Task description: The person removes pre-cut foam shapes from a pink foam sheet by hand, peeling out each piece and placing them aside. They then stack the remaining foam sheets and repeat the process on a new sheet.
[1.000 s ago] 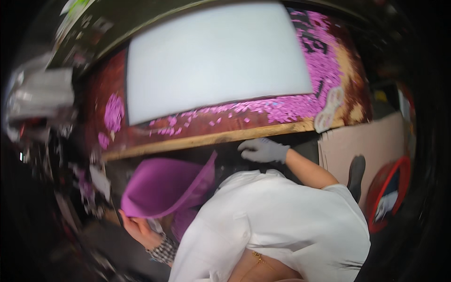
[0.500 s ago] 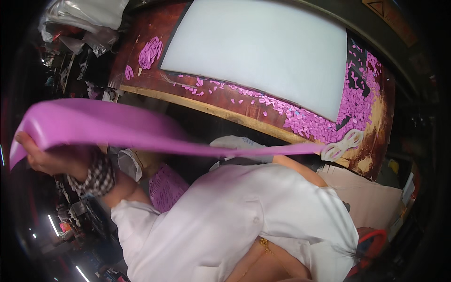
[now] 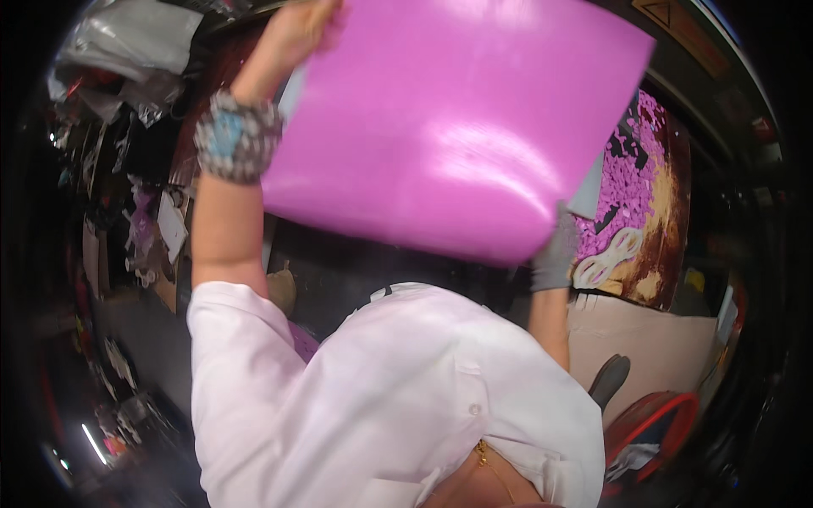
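A glossy pink-purple sheet (image 3: 423,118) stretches between my hands above the table and bends up near its close edge. At its far left edge, my bare left hand (image 3: 306,32) is closed on the sheet, blurred by motion, with a checked band round the wrist. My right hand (image 3: 556,245), in a grey glove, grips the near right corner; its fingers are partly hidden. Under the sheet lies a pale board (image 3: 586,190), of which only slivers show. A white piece with oval openings (image 3: 608,256) rests on the table just right of my right hand.
Many small pink-purple offcuts (image 3: 627,182) are heaped on the worn reddish-brown table (image 3: 669,203) at the right. Grey plastic bags (image 3: 140,38) are at the far left. A red round rim (image 3: 677,423) and a beige cardboard panel (image 3: 644,339) stand at lower right.
The sheet, earlier stretched edge-on at the left, has swung forward and right and now lies broadside over the pale board. My left hand has moved up and right; my right hand has come into view.
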### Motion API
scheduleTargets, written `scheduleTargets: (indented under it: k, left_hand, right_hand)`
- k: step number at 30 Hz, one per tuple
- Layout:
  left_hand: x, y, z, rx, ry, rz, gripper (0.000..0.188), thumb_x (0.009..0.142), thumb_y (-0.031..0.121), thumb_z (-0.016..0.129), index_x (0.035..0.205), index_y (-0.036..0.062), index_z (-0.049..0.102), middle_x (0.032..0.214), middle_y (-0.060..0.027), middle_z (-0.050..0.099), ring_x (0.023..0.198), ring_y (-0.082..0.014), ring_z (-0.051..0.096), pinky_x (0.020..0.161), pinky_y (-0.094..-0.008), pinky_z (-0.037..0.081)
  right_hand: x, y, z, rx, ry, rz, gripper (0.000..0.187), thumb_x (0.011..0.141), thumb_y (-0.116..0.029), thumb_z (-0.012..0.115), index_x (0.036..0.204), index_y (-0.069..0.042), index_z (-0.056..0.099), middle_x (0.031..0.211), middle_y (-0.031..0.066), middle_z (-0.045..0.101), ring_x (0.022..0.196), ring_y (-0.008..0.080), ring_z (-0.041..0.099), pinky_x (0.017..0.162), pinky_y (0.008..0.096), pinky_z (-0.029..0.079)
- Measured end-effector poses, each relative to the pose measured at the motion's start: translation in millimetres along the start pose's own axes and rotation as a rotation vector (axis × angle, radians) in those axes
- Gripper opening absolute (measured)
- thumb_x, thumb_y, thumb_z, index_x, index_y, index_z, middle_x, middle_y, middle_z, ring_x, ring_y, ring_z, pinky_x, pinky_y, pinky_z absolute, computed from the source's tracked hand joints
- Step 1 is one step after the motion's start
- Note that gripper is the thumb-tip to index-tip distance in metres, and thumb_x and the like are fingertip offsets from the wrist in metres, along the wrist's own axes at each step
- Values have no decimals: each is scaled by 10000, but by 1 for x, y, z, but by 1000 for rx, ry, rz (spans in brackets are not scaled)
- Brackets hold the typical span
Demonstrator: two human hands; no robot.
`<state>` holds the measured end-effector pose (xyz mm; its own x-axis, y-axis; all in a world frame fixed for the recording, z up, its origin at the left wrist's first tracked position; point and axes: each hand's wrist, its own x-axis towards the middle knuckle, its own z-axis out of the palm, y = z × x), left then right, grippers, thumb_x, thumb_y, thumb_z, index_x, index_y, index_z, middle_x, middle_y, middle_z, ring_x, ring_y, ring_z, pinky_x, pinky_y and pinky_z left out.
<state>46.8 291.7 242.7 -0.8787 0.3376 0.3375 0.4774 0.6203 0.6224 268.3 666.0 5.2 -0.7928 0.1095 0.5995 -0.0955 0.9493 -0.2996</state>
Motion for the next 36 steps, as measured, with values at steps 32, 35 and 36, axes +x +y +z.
scheduleTargets:
  k: [32,35,36]
  left_hand:
    - [-254,-226,14,34,110,-682,339,888,225,638,1140,0,610,989,-191,645,926,-306,632,818,-366,485]
    - [-228,-214,17,-60,272,-624,293,895,217,628,1087,-4,628,909,-176,679,857,-268,663,775,-348,500]
    - [-211,-211,19,-42,327,-626,279,898,213,623,1070,-6,633,891,-175,686,842,-258,670,764,-347,502]
  right_hand:
    - [-20,-59,11,122,-155,1038,472,896,-306,597,1199,56,573,1056,173,664,981,228,629,894,335,473]
    - [-4,-63,5,146,-249,1005,327,888,-232,610,1055,46,648,938,117,681,865,164,612,787,317,488]
    - [13,-58,4,284,-214,1069,290,885,-211,613,1015,44,663,911,97,681,848,146,598,763,309,483]
